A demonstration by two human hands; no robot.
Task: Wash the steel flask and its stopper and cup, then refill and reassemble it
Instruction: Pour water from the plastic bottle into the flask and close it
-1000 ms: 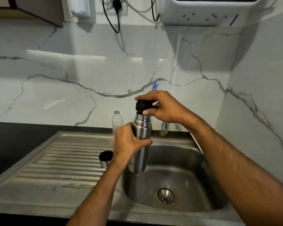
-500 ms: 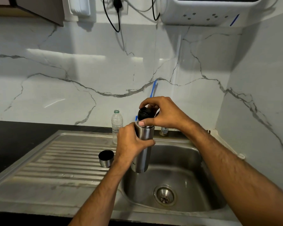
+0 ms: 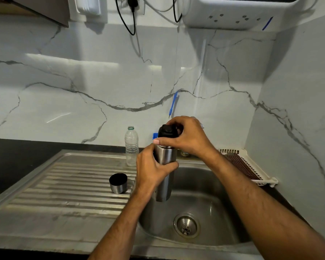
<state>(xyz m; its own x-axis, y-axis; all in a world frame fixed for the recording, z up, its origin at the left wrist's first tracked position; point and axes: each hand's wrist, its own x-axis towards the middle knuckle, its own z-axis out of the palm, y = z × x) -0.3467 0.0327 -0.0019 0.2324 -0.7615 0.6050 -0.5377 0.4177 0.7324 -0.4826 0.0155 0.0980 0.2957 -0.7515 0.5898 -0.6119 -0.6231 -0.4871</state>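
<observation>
Left hand (image 3: 154, 169) grips the upright brushed-steel flask (image 3: 164, 177); right hand (image 3: 186, 136) pinches its black stopper (image 3: 166, 131).

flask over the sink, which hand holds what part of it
Left hand grips the steel flask around its upper body; right hand pinches the black stopper at its mouth.

A home kitchen: steel sink (image 3: 204, 184) with drainboard (image 3: 68, 186), marble-look backsplash (image 3: 101, 81).

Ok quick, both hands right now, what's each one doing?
Left hand: gripping the steel flask around its body, over the sink.
Right hand: fingers curled around the black stopper at the flask's mouth.
</observation>
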